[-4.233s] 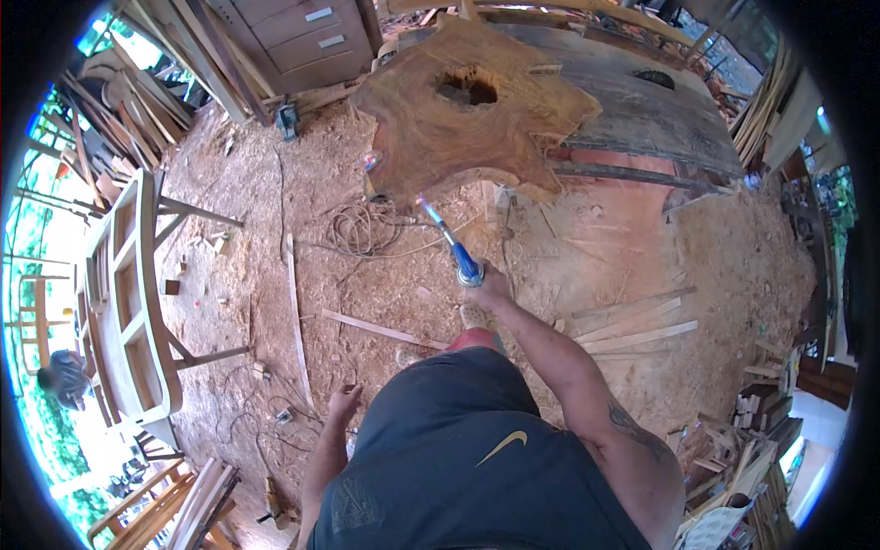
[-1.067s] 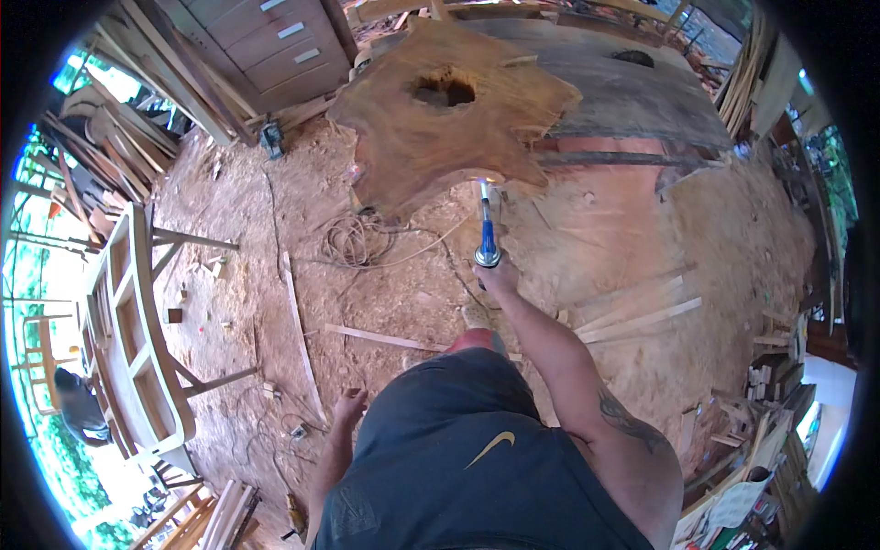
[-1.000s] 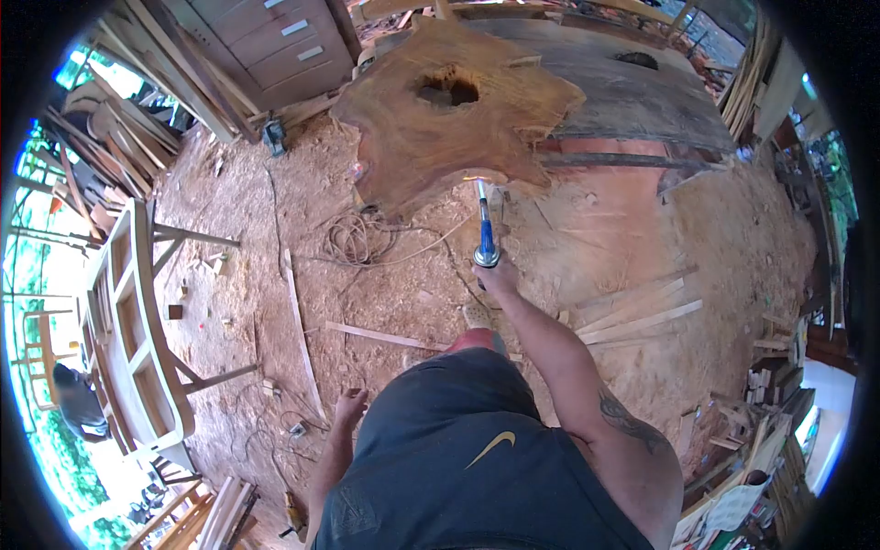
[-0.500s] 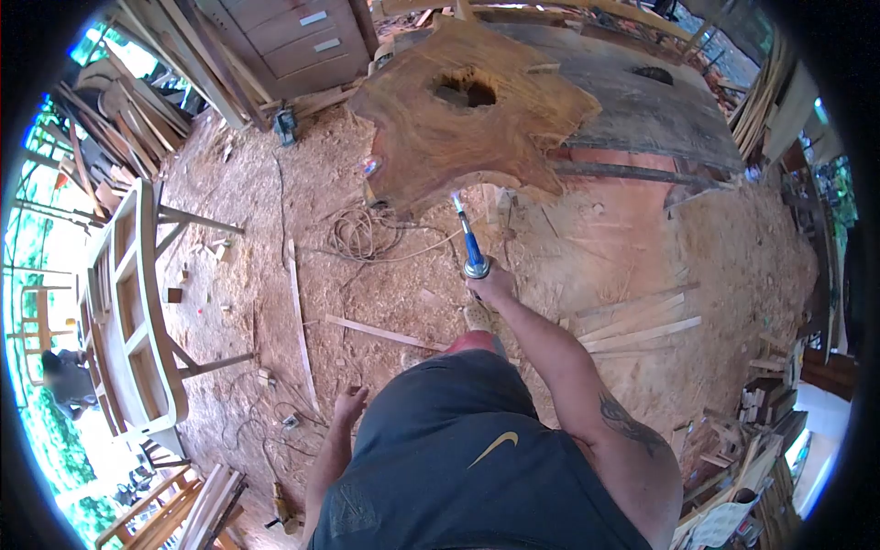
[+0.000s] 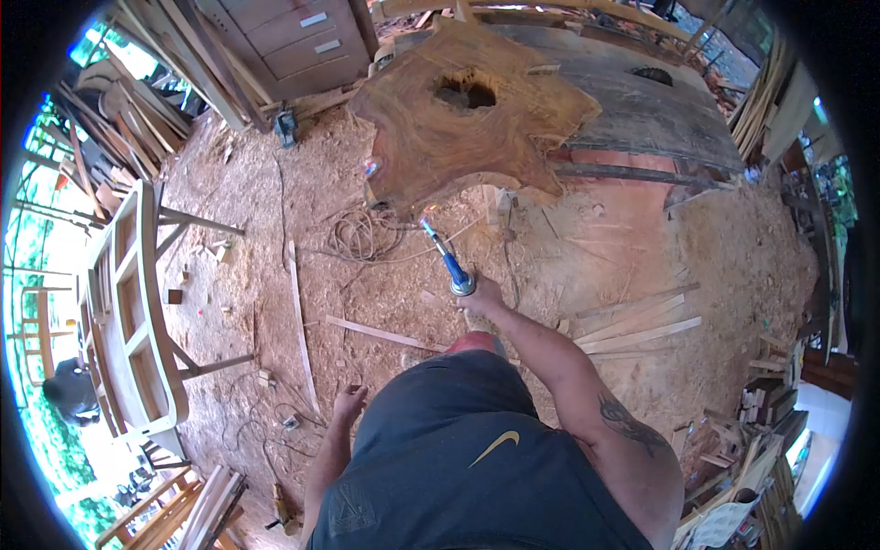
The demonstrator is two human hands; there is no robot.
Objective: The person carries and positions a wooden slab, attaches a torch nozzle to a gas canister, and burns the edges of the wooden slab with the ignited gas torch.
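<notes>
In my right hand [image 5: 484, 299] is a blue blowtorch [image 5: 452, 263], its nozzle pointing away and to the left. A small bluish-orange flame shows at the nozzle tip, just short of the near edge of a large irregular wood slab [image 5: 412, 137]. The slab is brown, with a jagged outline and a dark hollow [image 5: 465, 89] through it. My left hand [image 5: 350, 402] hangs low beside my shorts with its fingers curled and nothing visible in it.
Cable coils [image 5: 359, 236] lie on the shavings-covered floor below the slab. A dark board [image 5: 632, 110] is behind it to the right. A wooden frame [image 5: 151, 321] stands at left, with a person [image 5: 71, 392] beyond it. Thin strips [image 5: 642, 335] lie at right.
My right hand has drawn back slightly to the left, swinging the blowtorch nozzle leftward and away from the slab's edge. My left hand stays about where it was.
</notes>
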